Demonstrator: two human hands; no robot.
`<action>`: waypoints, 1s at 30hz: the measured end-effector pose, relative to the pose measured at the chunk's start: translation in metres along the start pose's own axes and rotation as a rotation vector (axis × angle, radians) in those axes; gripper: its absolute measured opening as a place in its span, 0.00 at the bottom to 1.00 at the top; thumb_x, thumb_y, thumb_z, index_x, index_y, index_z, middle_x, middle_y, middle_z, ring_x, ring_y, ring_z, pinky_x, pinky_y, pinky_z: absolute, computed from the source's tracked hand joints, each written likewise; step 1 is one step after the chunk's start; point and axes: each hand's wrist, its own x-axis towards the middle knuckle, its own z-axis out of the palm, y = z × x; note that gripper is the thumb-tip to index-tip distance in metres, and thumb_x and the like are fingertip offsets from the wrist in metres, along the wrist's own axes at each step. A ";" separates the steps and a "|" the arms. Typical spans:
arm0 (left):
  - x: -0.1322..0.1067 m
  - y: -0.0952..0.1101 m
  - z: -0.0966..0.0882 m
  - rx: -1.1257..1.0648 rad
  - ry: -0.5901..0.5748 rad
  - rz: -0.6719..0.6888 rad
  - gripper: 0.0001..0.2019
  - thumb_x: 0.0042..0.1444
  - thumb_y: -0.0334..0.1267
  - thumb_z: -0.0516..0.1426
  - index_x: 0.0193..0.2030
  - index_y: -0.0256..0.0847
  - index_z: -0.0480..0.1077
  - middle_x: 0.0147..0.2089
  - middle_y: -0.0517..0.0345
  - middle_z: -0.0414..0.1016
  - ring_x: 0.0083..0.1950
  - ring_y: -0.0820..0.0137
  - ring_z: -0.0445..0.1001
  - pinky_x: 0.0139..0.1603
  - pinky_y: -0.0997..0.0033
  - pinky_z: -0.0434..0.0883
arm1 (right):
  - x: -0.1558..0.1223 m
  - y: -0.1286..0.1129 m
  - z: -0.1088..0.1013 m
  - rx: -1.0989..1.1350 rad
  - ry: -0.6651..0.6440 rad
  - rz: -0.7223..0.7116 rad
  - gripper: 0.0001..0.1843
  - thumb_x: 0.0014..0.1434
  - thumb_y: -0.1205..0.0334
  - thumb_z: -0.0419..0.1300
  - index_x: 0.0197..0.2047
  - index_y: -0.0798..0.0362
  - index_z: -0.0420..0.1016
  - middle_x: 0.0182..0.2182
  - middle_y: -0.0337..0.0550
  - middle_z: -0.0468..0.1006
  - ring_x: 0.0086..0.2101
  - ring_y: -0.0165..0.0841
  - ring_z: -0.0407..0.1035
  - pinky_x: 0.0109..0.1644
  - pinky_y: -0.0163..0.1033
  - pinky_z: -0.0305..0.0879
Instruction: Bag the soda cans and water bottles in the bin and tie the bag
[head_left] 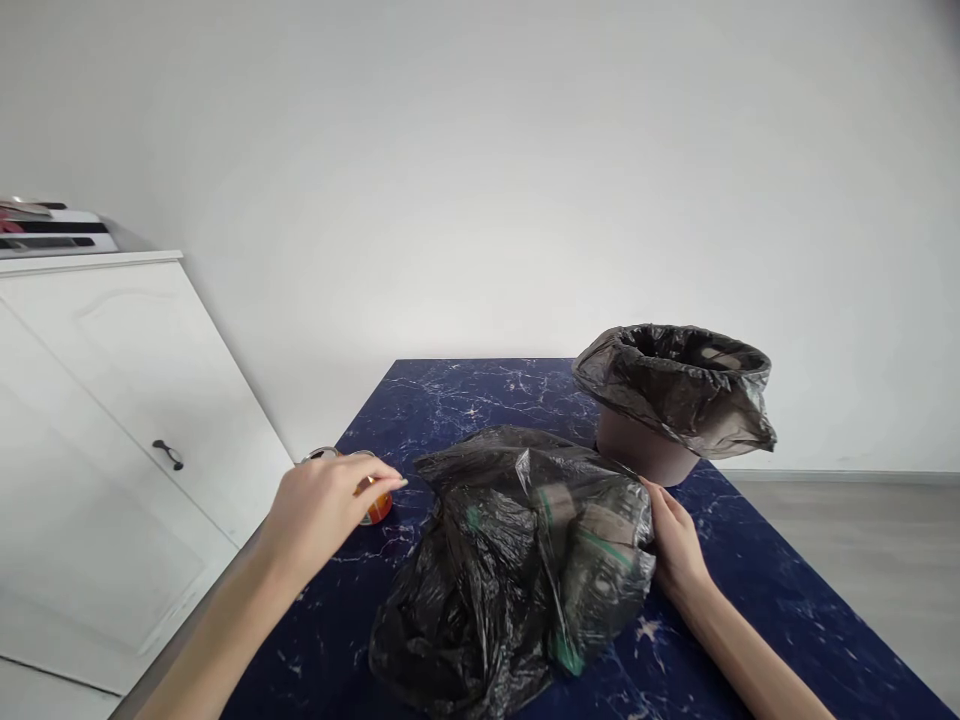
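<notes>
A black plastic garbage bag (487, 560) lies crumpled on the dark blue marbled table (480, 390). Clear bottles or containers with green parts (600, 560) show through its right side. My right hand (675, 540) pinches the bag's upper right edge between thumb and fingers. Left of the bag, my left hand (330, 505) hovers with thumb and fingertips brought together, and nothing shows between them; a small gap parts them from the bag. Behind that hand stand an orange can (380, 510) and another can with a silvery rim (321, 454), both partly hidden.
A pinkish-brown bin (645, 445) lined with a black bag (675, 400) stands at the table's far right. At left is a white cabinet (127, 400) with a dark handle, with items (52, 230) on top. A pale wall rises behind the table.
</notes>
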 end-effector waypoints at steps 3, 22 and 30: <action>-0.015 0.007 0.020 -0.131 -0.088 -0.030 0.14 0.67 0.54 0.60 0.39 0.56 0.86 0.41 0.68 0.89 0.41 0.60 0.86 0.40 0.67 0.74 | -0.001 0.000 0.000 0.000 0.000 -0.001 0.24 0.45 0.42 0.75 0.40 0.49 0.85 0.33 0.39 0.86 0.36 0.40 0.78 0.36 0.39 0.73; -0.009 0.059 0.092 -0.145 -0.287 -0.102 0.15 0.74 0.46 0.54 0.43 0.41 0.77 0.36 0.52 0.83 0.39 0.55 0.83 0.36 0.61 0.71 | 0.001 -0.001 0.001 0.029 -0.043 0.017 0.25 0.45 0.41 0.76 0.39 0.49 0.84 0.33 0.38 0.86 0.38 0.41 0.79 0.37 0.37 0.75; -0.017 0.061 0.116 -0.373 -0.074 0.268 0.32 0.59 0.27 0.60 0.71 0.47 0.66 0.71 0.41 0.65 0.70 0.49 0.68 0.69 0.46 0.71 | -0.002 -0.004 0.004 0.042 -0.054 0.013 0.22 0.46 0.43 0.75 0.38 0.49 0.84 0.33 0.39 0.86 0.39 0.41 0.79 0.39 0.38 0.76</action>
